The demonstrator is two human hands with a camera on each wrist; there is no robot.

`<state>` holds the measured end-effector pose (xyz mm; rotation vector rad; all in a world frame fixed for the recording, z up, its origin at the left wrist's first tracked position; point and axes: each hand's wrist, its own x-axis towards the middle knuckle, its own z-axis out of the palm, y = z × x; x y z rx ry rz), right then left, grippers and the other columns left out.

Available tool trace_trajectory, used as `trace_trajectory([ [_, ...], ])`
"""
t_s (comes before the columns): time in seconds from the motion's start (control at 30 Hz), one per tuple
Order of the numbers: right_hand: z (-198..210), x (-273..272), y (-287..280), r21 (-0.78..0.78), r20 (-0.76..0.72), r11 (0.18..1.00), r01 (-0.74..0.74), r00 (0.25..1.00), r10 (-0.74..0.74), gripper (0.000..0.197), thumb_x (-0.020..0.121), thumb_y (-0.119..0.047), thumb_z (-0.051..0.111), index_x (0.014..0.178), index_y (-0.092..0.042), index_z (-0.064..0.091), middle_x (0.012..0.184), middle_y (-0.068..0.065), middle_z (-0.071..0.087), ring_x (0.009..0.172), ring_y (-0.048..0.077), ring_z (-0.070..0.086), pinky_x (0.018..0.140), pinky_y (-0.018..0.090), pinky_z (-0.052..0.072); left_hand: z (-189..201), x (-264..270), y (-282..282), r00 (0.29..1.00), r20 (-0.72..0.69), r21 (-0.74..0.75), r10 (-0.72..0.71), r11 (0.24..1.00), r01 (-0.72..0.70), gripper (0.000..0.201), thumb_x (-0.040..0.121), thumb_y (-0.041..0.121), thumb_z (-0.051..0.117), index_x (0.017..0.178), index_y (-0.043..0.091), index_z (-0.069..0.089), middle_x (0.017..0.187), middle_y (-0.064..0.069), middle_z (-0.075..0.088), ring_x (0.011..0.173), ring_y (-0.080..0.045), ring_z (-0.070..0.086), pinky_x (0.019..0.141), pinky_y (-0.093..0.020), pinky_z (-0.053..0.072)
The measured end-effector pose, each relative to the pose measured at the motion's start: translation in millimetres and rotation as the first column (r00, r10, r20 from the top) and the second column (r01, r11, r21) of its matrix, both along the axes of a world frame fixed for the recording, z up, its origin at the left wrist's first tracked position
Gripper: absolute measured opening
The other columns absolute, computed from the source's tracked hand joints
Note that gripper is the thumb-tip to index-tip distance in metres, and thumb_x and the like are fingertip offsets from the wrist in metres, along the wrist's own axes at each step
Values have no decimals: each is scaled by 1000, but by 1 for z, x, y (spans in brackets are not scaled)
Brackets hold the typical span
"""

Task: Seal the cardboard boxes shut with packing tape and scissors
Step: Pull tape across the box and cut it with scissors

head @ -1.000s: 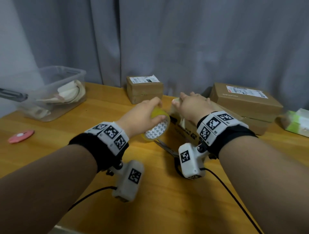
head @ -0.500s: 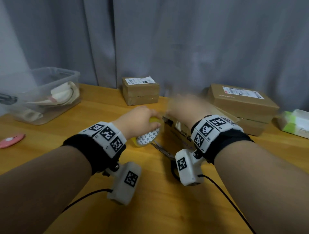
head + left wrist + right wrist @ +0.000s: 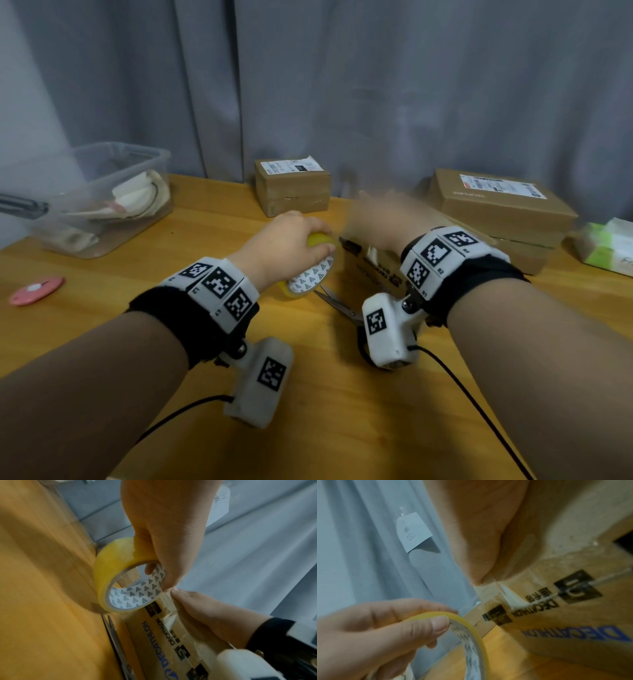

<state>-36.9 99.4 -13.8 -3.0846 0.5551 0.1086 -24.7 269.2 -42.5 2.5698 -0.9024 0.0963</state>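
Note:
My left hand (image 3: 284, 243) grips a yellowish packing tape roll (image 3: 310, 274) just off the left end of a printed cardboard box (image 3: 373, 270). In the left wrist view the roll (image 3: 109, 577) stands on edge close to the table, my thumb through its core. My right hand (image 3: 383, 222) is blurred and lies on the box top. The right wrist view shows its fingers (image 3: 479, 527) pressing on the box's top corner, where a clear tape strip runs toward the roll (image 3: 471, 628). Scissors (image 3: 337, 301) lie shut on the table in front of the box, partly under my right wrist.
A small labelled box (image 3: 293, 188) stands at the back by the grey curtain. Two stacked boxes (image 3: 496, 205) sit at the right, a green-and-white pack (image 3: 609, 246) beyond them. A clear plastic bin (image 3: 102, 198) and a pink disc (image 3: 36, 291) are at the left.
My left hand has carried the roll down from box-top height to beside the box's left end. My right hand has stayed on the box top, moving and blurred.

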Motion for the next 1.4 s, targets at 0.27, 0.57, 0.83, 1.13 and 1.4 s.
trace_trajectory([
  [0.27,22,-57,13,74,471,945,-319,846,248,26,92,-11,48,115,-10,60,115,12,59,107,30,55,90,36,45,4,-15,-6,991,-134,-185,18,982,-43,40,88,37,63,125,21,60,110,-4,69,90,-20,64,76,-27,49],
  [0.57,-33,-129,23,72,-272,944,-322,904,329,33,93,-18,57,123,-10,47,113,11,56,97,26,54,75,33,45,6,-33,-8,983,-172,-198,61,976,-95,44,86,35,65,124,15,59,129,-5,59,117,-19,53,86,-21,38],
  [0.83,1,-137,-3,45,-262,966,-253,931,256,27,86,-18,61,110,-6,64,105,14,65,78,25,58,64,34,49,3,-37,-9,965,-259,-214,44,972,-101,29,85,34,67,108,16,59,86,0,65,60,-7,53,51,-20,38],
  [1.13,38,-155,-38,530,-230,846,50,969,88,80,60,-73,56,109,-10,61,79,2,56,69,16,48,56,24,34,-3,-34,-19,913,-398,-322,88,919,-229,21,92,32,57,79,16,55,76,-1,60,76,-19,57,74,-35,48],
  [1.4,13,-141,-33,770,-272,618,159,958,93,82,63,-71,53,121,-14,58,73,-3,53,65,9,48,64,23,36,6,-25,-27,892,-441,-289,102,924,-249,14,88,14,61,101,13,57,98,-7,63,94,-23,61,90,-37,50],
])
